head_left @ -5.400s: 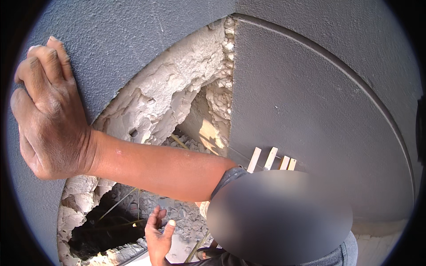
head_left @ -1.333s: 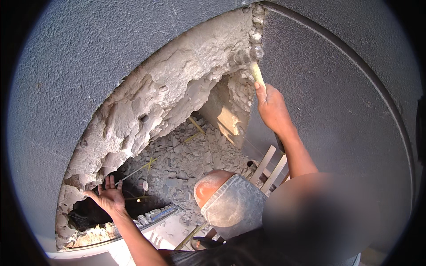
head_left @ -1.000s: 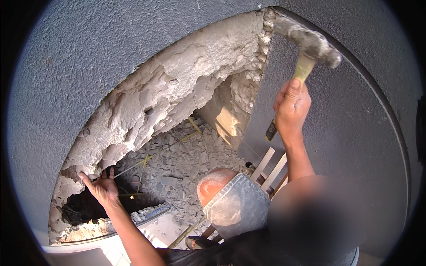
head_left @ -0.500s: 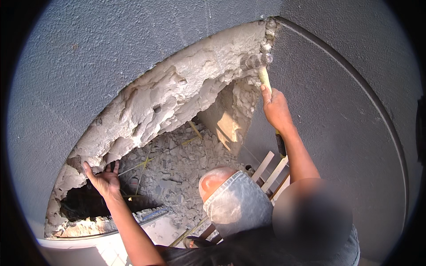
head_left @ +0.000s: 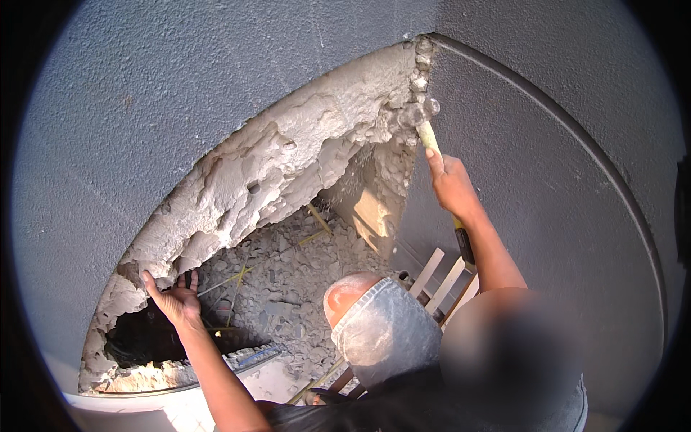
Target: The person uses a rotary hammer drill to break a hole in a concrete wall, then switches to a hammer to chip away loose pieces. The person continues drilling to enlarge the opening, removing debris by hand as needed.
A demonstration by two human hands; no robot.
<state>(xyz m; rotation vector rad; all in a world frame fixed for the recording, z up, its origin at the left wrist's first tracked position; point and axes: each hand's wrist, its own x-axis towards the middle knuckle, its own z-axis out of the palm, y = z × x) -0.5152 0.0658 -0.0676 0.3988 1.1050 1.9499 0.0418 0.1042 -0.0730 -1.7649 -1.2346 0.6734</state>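
My right hand (head_left: 455, 189) is wrapped round the handle of a hammer (head_left: 429, 135), with its yellow shaft showing above my thumb and its black grip below. The metal head, partly blurred, is at the rough broken edge near the wall's corner. Farther left and lower, my left hand (head_left: 176, 302) is against the lower lip of the broken concrete wall (head_left: 288, 155). Its thumb and fingers are stretched and spread, with the thumb touching the grey edge; some fingertips go out of sight behind it. No tool shows in that hand.
Broken rubble (head_left: 288, 288) covers the ground inside the hole, with thin yellow strips on it. A dark opening (head_left: 151, 338) lies beside my left wrist. Wooden slats (head_left: 439, 284) stand near my bare knee (head_left: 349, 295). Textured grey wall (head_left: 518, 201) rises at right.
The hammer head has come slightly lower along the broken corner. Small specks now show below the broken edge. My left hand keeps its place on the lip; the view has shifted a little.
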